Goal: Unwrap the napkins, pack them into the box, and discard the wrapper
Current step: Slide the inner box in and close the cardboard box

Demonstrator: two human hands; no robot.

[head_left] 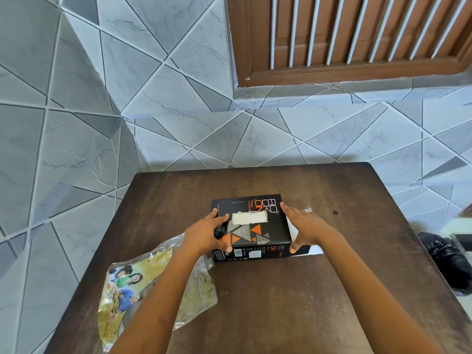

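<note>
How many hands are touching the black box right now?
2. The left hand holds the black box at its left end; the right hand presses against its right end.

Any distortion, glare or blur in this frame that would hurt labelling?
Head view: wide-angle bending curves the brown wooden window frame and the lines of the grey tiled wall; light is soft and even; small glints on the crinkled yellow-printed plastic wrapper; black cardboard box print, left hand and right hand look sharp.

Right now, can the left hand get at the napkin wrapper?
Probably yes. The napkin wrapper lies on the table just under the left forearm, nothing on it. The left hand only has to release the black box.
</note>
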